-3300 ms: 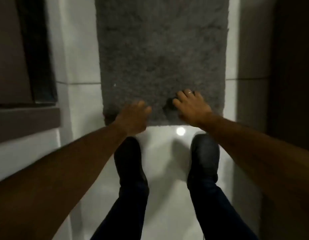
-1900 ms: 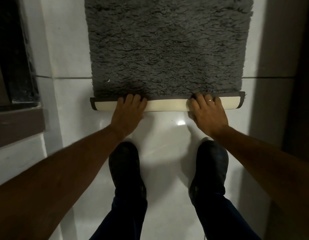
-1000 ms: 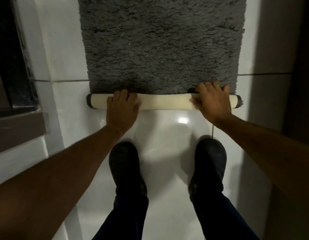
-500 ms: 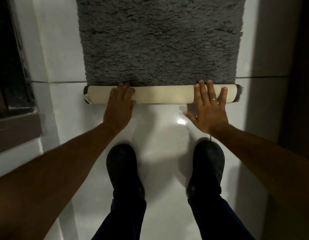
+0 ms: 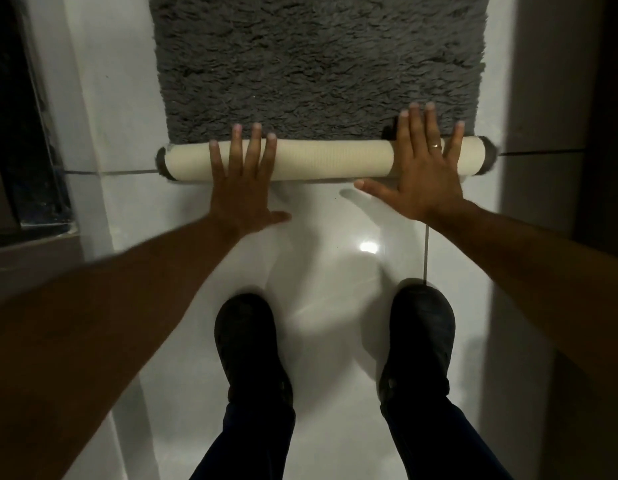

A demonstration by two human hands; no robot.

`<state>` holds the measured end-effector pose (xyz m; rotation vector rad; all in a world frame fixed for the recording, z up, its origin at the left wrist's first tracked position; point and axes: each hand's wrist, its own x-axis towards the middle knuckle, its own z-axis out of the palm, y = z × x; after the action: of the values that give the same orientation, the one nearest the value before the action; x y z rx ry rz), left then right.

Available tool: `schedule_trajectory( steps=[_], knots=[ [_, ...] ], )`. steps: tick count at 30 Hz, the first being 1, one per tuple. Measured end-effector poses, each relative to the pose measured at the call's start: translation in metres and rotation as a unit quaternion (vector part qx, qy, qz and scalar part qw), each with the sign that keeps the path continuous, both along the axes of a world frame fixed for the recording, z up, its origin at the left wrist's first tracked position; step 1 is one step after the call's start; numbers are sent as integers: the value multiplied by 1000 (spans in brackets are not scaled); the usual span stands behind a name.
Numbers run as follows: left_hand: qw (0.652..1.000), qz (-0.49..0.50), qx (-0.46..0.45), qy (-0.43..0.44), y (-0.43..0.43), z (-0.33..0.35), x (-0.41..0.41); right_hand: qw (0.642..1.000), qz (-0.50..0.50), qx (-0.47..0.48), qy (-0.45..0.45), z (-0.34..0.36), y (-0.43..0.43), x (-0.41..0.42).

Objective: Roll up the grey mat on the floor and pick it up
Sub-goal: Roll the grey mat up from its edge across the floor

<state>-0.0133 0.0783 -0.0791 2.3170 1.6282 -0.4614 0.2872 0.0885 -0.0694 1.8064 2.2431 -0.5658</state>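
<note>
The shaggy grey mat [image 5: 318,64] lies flat on the white tiled floor and runs off the top of the view. Its near end is wound into a tight roll [image 5: 335,161] that shows the cream backing, with grey pile at both ends. My left hand [image 5: 243,188] lies flat on the left part of the roll, fingers spread and pointing away from me. My right hand [image 5: 421,171] presses flat on the right part, fingers splayed, tips reaching onto the flat pile. Neither hand grips anything.
My two black shoes [image 5: 252,344] [image 5: 418,337] stand on the glossy floor just behind the roll. A dark door frame [image 5: 26,133] and ledge are at the left. A dark wall [image 5: 577,98] bounds the right side.
The roll has grown thicker and moved away from me along the mat. Both hands went from curled over the edge to flat with spread fingers on top of the roll.
</note>
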Motion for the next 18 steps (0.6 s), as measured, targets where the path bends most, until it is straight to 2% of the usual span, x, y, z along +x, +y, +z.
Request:
schedule_trajectory(
  steps=[4,8,10,15,16,18],
  knots=[
    [999,35,-23,35,50,-3,4,997,61,28,-29,5,15,-2],
    [998,38,33,42,45,0,7,998,48,26,-44,13,21,-7],
    [998,39,18,37,27,3,7,997,66,21,-42,16,10,-4],
    [990,50,-127,36,-58,14,5,988,119,-82,-48,28,-56,6],
    [989,51,-137,32,-76,16,4,985,132,-96,-48,29,-71,6],
    [993,66,-101,12,-107,21,2,981,146,-117,-43,27,-89,4]
  ],
)
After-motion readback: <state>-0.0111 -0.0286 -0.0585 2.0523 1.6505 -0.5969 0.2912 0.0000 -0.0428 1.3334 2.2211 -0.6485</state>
